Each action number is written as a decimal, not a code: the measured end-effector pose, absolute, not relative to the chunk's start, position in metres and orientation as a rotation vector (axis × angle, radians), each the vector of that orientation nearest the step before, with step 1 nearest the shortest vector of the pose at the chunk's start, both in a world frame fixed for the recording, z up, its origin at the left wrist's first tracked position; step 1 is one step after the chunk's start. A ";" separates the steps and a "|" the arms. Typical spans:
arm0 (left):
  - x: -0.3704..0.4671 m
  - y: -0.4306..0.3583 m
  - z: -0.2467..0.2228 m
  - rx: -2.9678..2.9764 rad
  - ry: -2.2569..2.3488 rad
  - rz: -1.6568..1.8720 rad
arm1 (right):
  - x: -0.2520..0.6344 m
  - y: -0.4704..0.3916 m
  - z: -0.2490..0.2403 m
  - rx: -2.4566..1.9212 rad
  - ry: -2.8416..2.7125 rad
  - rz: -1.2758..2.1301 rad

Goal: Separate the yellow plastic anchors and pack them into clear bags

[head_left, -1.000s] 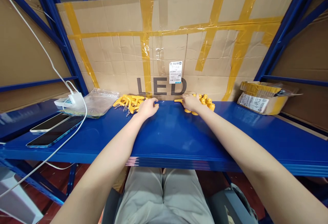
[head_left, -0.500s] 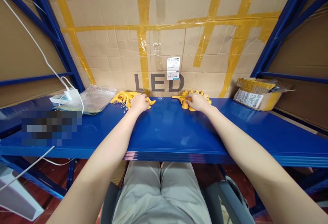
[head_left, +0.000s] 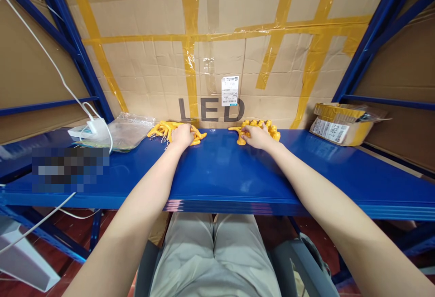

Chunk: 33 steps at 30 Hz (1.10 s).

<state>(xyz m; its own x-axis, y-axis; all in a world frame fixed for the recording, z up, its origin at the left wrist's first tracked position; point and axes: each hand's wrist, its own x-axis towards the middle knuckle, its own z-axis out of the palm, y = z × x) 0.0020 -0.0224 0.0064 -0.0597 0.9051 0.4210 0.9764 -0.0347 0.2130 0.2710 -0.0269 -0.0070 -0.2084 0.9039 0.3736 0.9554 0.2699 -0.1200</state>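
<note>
On the blue shelf, my left hand (head_left: 182, 136) rests over a heap of yellow branch-shaped plastic pieces (head_left: 163, 129). Its fingers curl down into the heap, so their tips and whatever they grip are hidden. Thin metal chains or hooks (head_left: 165, 139) hang out at the heap's near side. To the right, my right hand (head_left: 258, 136) has its fingers closed around a yellow round-based piece (head_left: 241, 140) at the left of a standing cluster of similar yellow pieces (head_left: 273, 129). One yellow arm (head_left: 234, 128) sticks out leftward from that group.
A taped cardboard sheet (head_left: 152, 75) marked LED stands behind the shelf (head_left: 217, 170). Clear plastic bags (head_left: 131, 129) and a white power strip with plug (head_left: 97, 127) lie left, near a blurred-out object (head_left: 71, 168). An open small carton (head_left: 335, 127) sits at right.
My right hand has shifted slightly left, onto the leftmost standing yellow piece, uncovering more of the cluster at right. My left hand has moved slightly left and stays on its heap.
</note>
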 end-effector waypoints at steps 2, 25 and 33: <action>0.003 -0.024 0.008 -2.025 -2.051 -0.818 | 0.269 -0.027 -0.008 -1.658 -2.164 -0.171; 0.026 -0.022 0.007 -2.100 -2.230 -2.510 | 0.258 -0.026 -0.015 -1.645 -2.194 -0.038; 0.022 -0.015 0.002 -2.222 -2.423 -2.457 | 0.249 -0.036 -0.012 -1.357 -2.386 -0.184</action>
<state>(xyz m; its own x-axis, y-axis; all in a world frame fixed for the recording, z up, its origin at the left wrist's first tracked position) 0.0219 -0.0148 0.0023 -0.1109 0.9935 0.0247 0.0107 -0.0237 0.9997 0.2492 -0.0358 -0.0118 -0.4565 0.7978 0.3938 0.8488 0.5233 -0.0761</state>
